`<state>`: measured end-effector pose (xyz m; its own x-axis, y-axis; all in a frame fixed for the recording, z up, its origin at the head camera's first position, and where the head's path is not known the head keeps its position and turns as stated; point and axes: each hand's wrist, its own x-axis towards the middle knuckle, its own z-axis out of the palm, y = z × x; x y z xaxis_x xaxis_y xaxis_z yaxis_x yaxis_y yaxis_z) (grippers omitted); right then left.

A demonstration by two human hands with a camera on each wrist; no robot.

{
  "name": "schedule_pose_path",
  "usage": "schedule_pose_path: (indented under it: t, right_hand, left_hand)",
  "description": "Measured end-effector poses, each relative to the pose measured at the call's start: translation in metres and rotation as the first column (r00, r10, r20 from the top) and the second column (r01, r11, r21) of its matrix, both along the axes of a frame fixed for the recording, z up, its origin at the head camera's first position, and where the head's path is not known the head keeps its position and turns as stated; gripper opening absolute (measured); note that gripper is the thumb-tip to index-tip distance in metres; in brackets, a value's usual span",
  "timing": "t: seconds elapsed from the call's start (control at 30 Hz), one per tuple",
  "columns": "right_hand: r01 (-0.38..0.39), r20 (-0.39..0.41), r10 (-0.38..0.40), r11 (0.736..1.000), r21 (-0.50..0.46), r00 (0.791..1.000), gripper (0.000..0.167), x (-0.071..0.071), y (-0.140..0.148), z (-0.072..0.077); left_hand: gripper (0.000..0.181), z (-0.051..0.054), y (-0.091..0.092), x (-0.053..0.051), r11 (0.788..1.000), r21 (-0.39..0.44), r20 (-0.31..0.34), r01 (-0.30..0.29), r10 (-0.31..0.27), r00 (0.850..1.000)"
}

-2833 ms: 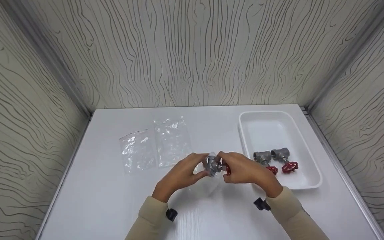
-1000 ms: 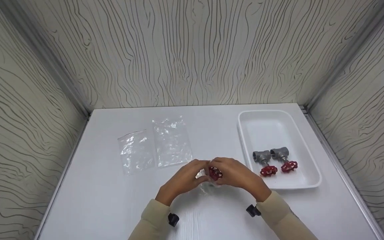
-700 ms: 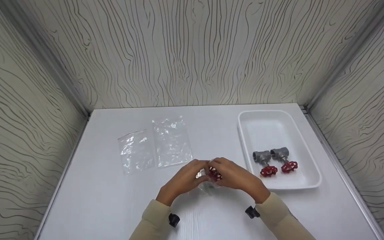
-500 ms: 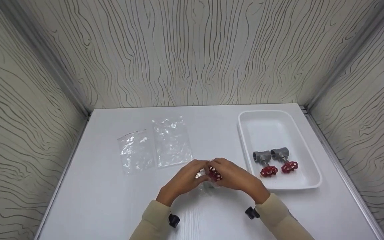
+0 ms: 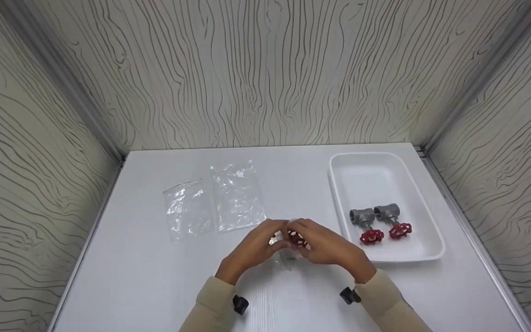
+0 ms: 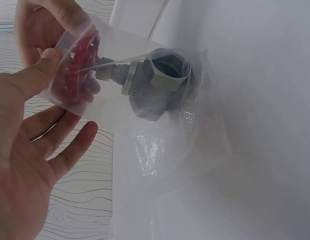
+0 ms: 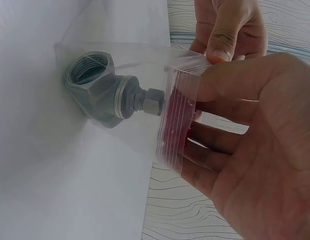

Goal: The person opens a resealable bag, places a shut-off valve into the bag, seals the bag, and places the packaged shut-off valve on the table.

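The left hand (image 5: 260,242) and right hand (image 5: 324,243) both have fingers pinching the mouth of one clear bag (image 7: 139,137), probably to steady it around the red handwheel (image 5: 298,239) of the single valve (image 7: 102,95) inside. From them, two more valves (image 5: 363,216) (image 5: 387,212) lie toward two o'clock in the white tray (image 5: 369,173); two flat bags (image 5: 189,210) (image 5: 238,198) rest toward ten on the worktop (image 5: 145,272).

Pale walls (image 5: 247,69), dark wood-grain lines; grey corner strips (image 5: 486,69); white table (image 5: 145,276).

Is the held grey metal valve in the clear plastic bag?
Mostly in: its grey body shows through the clear plastic bag; the red wheel sits near its mouth.
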<state>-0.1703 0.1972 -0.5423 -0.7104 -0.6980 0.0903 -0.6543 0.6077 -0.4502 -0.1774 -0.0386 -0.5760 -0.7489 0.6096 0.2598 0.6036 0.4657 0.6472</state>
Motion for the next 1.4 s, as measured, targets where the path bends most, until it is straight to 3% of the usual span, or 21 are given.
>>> schedule_pose_path:
  t: [0.17, 0.27, 0.33, 0.43, 0.53, 0.63, 0.87, 1.1, 1.27, 1.4]
  right_hand:
    - [0.041, 0.099, -0.036, 0.998, -0.045, 0.994, 0.036, 0.002, 0.003, -0.001]
    - [0.074, 0.143, -0.067, 0.996, -0.048, 0.987, 0.040, 0.004, 0.004, -0.001]
    - [0.072, 0.122, -0.066, 0.996, -0.044, 0.990, 0.048, 0.005, 0.004, -0.003]
    - [0.052, 0.026, -0.050, 0.997, -0.063, 0.998, 0.058, 0.005, 0.005, -0.009]
    - [0.017, -0.080, -0.025, 0.995, -0.101, 0.996, 0.055, 0.004, 0.006, -0.015]
    - [-0.011, -0.138, -0.006, 0.992, -0.123, 0.990, 0.053, 0.003, 0.006, -0.018]
    - [-0.069, -0.169, 0.045, 0.987, -0.144, 0.985, 0.052, 0.000, 0.004, -0.020]
    - [-0.069, -0.109, 0.056, 0.990, -0.122, 0.992, 0.046, 0.002, 0.000, -0.018]
    - [-0.063, -0.090, 0.052, 0.991, -0.119, 0.995, 0.047, 0.002, 0.000, -0.019]
    - [-0.096, -0.141, 0.077, 0.987, -0.132, 0.987, 0.047, 0.000, 0.001, -0.022]
  left_hand:
    - [0.027, -0.001, 0.001, 0.000, 1.000, -0.009, 0.012, -0.006, 0.006, 1.000]
    - [0.036, 0.000, 0.002, 0.000, 1.000, -0.017, 0.012, -0.012, 0.012, 1.000]
    - [0.041, 0.000, 0.002, 0.000, 1.000, -0.025, 0.008, -0.015, 0.015, 1.000]
    - [0.043, 0.002, 0.003, 0.001, 0.999, -0.028, 0.012, -0.019, 0.019, 1.000]
    - [0.037, 0.003, 0.003, 0.000, 1.000, -0.017, 0.024, -0.014, 0.015, 1.000]
    - [0.030, 0.003, 0.003, 0.000, 1.000, -0.002, 0.049, -0.020, 0.020, 0.999]
    - [0.029, 0.008, 0.003, -0.004, 0.994, -0.010, 0.144, -0.106, 0.107, 0.984]
    - [0.043, 0.005, 0.003, -0.011, 0.999, -0.038, 0.071, -0.027, 0.030, 0.997]
    - [0.037, 0.005, 0.004, -0.014, 0.999, -0.038, 0.145, -0.028, 0.033, 0.989]
    - [0.029, 0.006, 0.001, -0.019, 0.998, -0.039, 0.163, -0.045, 0.051, 0.985]
